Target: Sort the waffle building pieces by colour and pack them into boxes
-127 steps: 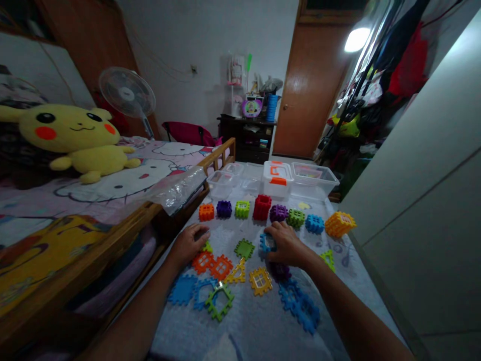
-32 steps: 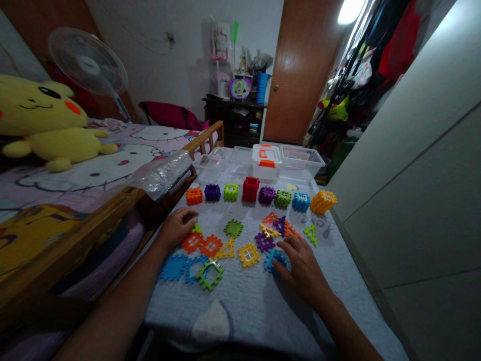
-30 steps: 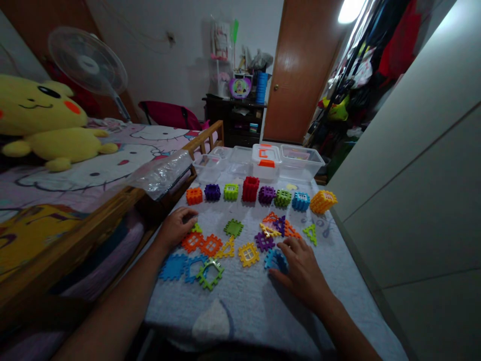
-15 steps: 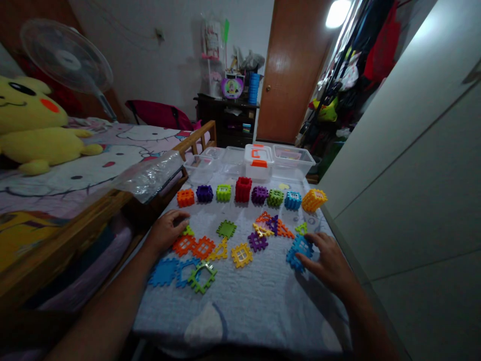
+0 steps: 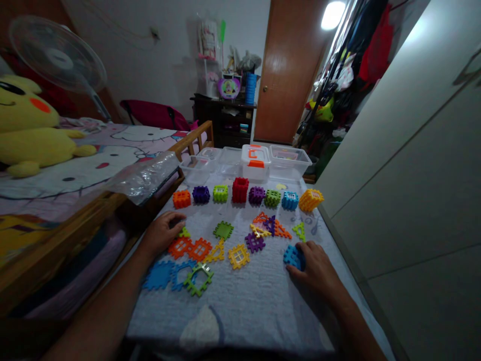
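Observation:
My right hand (image 5: pixel 313 264) closes its thumb and fingers round blue interlocking tiles (image 5: pixel 293 256) at the right of the table; the palm side hides part of them. A lime triangular tile (image 5: pixel 299 231) lies just beyond. My left hand (image 5: pixel 165 230) lies at the table's left edge with its fingers loosely stretched, beside a small lime tile (image 5: pixel 184 232) that it partly covers. Close to it are orange window tiles (image 5: pixel 199 249), a flat blue tile (image 5: pixel 159 275) and a green frame tile (image 5: pixel 199 279).
Several stacks of tiles stand in a row across the table, among them a red stack (image 5: pixel 240 190) and a yellow stack (image 5: pixel 311 199). Behind them are clear plastic boxes (image 5: pixel 289 161). A purple tile (image 5: pixel 255 242) and a yellow window tile (image 5: pixel 238 256) lie mid-table.
My right hand has shifted slightly nearer and tilted the blue tiles, uncovering more of the lime triangle. My left hand stays in place. The whole view has shifted slightly.

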Action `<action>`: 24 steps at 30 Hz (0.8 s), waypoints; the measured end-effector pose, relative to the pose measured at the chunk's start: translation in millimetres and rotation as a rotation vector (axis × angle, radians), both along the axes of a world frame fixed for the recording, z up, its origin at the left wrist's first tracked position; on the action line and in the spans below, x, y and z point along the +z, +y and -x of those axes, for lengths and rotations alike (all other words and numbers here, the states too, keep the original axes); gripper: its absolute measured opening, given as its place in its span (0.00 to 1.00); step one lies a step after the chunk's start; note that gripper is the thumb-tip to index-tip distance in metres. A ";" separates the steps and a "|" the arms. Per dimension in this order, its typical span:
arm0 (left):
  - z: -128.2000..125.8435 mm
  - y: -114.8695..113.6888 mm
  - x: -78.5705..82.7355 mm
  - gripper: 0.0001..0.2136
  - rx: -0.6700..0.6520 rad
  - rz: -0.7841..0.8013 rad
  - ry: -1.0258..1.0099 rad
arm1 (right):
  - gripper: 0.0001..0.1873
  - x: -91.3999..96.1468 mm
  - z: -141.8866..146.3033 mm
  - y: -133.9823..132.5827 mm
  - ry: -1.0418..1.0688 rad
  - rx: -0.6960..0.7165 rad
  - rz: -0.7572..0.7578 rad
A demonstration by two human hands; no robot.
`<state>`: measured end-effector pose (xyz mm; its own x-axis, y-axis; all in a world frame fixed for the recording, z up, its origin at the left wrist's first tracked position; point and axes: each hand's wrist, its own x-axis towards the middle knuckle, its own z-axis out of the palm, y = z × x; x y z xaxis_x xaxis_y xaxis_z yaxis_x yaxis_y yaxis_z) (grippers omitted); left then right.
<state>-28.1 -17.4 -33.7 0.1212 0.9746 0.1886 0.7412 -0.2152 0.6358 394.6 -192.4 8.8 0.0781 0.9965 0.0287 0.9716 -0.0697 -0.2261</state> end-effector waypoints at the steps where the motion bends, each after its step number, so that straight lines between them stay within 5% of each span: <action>1: -0.2 -0.1 0.3 0.18 -0.001 -0.001 -0.001 | 0.21 1.1 0.7 0.2 -0.005 0.002 0.007; 10: 0.2 0.8 -0.2 0.18 -0.015 -0.010 0.006 | 0.19 24.4 -3.9 20.4 0.008 0.139 -0.044; 18: 2.0 1.2 -1.2 0.18 -0.021 0.002 -0.001 | 0.27 68.9 -49.1 130.2 -0.246 0.044 -0.134; 24: 1.4 0.9 -1.8 0.20 -0.012 0.009 -0.003 | 0.26 68.9 -61.0 184.5 -0.327 0.054 -0.039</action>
